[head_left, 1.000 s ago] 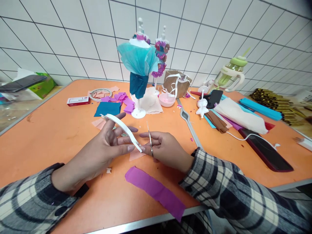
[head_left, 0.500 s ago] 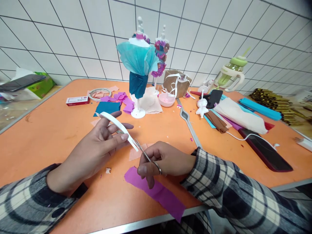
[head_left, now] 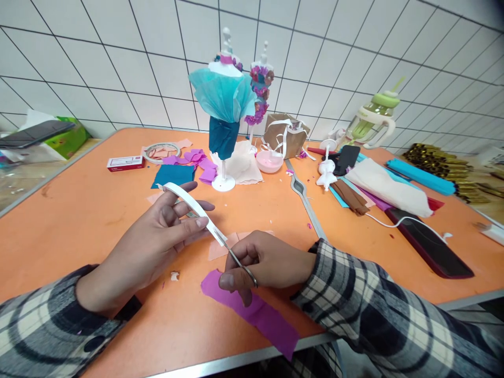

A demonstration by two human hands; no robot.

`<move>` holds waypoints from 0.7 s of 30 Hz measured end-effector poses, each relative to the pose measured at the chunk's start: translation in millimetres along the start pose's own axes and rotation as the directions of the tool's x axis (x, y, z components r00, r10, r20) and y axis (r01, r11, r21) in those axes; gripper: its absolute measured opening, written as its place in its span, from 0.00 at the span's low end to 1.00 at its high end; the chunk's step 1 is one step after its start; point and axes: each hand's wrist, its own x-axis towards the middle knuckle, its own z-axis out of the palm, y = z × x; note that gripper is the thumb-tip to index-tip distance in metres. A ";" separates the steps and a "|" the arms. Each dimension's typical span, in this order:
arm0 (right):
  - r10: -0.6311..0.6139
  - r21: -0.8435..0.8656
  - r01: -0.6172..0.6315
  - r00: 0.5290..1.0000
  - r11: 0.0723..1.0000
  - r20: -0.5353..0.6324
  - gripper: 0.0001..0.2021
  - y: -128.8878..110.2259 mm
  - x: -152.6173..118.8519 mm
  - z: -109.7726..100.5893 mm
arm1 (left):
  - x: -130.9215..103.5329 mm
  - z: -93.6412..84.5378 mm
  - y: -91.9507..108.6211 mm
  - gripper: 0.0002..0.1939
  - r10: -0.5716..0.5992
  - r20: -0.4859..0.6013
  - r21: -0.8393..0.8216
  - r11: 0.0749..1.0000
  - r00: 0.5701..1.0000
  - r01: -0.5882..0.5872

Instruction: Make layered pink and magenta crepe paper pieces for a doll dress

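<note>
My left hand (head_left: pixel 157 231) holds a curved length of white tape (head_left: pixel 189 199), its thumb on top and its fingers beneath. The tape's free end slopes down to the right. My right hand (head_left: pixel 263 262) grips small metal scissors (head_left: pixel 240 262) by the handles, a finger loop showing near the thumb. The blades lie along the tape's end and overlap it, nearly closed. Below my right hand lies a purple crepe paper strip (head_left: pixel 271 336). Pale pink paper (head_left: pixel 216 251) lies on the table under the tape's end.
Behind my hands stands a mini dress form (head_left: pixel 223 139) in teal and light blue paper, with another decorated form (head_left: pixel 262 89) beyond. A tape roll (head_left: pixel 147 152), pink bowl (head_left: pixel 270 161), paper bag (head_left: pixel 289 136), bottle (head_left: pixel 372 123) and dark phone (head_left: pixel 429 244) are around.
The scissors' blades have closed further over the tape's end. My right hand has shifted slightly left; my left hand has hardly moved.
</note>
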 end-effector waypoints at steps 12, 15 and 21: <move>0.015 -0.002 -0.015 1.000 1.000 -0.008 0.23 -2.0 -0.9 0.0 | -0.4 -1.2 0.5 0.27 -0.021 0.023 -0.043 0.999 1.000 0.022; 0.001 -0.015 0.000 1.000 1.000 0.005 0.23 -0.4 -0.8 -0.6 | -1.0 -1.5 0.8 0.29 -0.037 0.024 -0.053 0.998 0.999 0.038; 0.014 -0.039 -0.014 1.000 0.999 -0.001 0.23 1.1 -0.1 -1.3 | -2.1 -0.6 2.3 0.29 -0.062 0.015 -0.058 0.996 0.998 0.063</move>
